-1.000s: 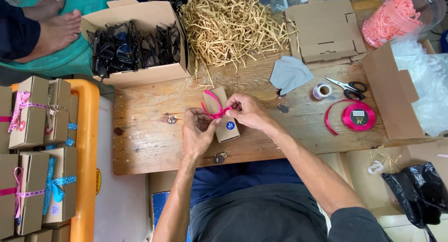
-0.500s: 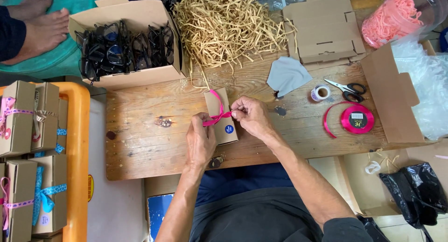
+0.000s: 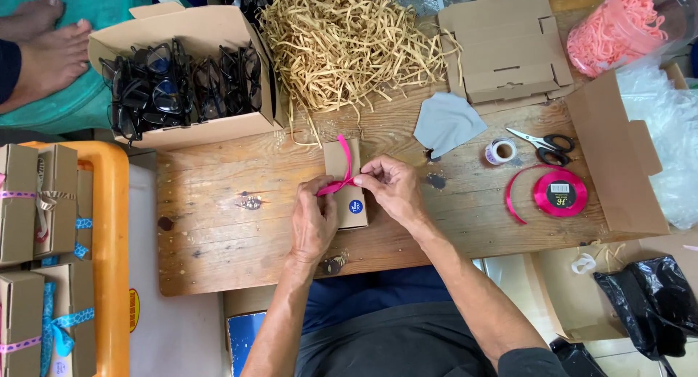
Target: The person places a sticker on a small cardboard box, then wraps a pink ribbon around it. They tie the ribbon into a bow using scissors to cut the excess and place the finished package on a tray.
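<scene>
The person's 2 forearms are bare, entering from the lower centre of the frame. The left hand [image 3: 314, 221] and right hand [image 3: 392, 188] wear no gloves, rings or watch. A dark grey sleeve edge shows at the lower right on the right arm. The torso wears a dark grey top; the lap shows dark blue cloth.

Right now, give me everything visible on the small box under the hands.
The small box is plain brown cardboard, narrow and oblong, shut, lying flat on the wooden table with its long side running away from the person. A round blue sticker sits near its near end. A pink ribbon runs up its length and crosses at the middle. The left hand rests on its left edge; the right hand pinches the ribbon over it.
</scene>
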